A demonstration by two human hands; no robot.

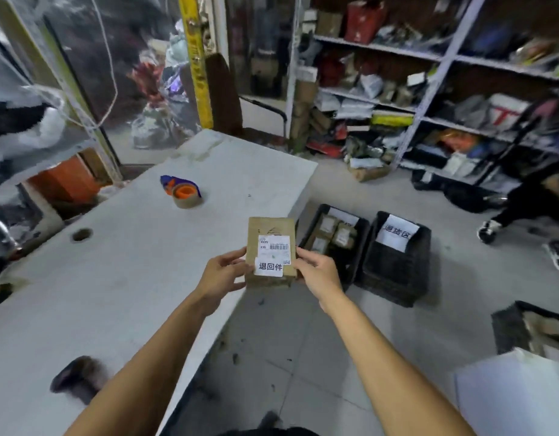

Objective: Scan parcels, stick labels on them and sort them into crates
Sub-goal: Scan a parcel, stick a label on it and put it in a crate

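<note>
While I hold the parcel up over the edge of the table, my left hand pinches its left side near the bottom and my right hand grips the right side, fingers curled round the edges so the labelled face stays turned up to me. From the head view, the one view I have, the small brown box already carries a printed barcode label and, overlapping its lower corner, a white sticker with bold characters; I judge I am holding it by the sides to keep both readable and to check the sticker sits flat. Just beyond the parcel, on the floor beside the table, stand two black crates: the left crate already holds several small brown parcels, and the right crate holds a white sign. I take it the sorting step is next, and the box is carried this side for that reason. A tape roll lies well apart on the table.
</note>
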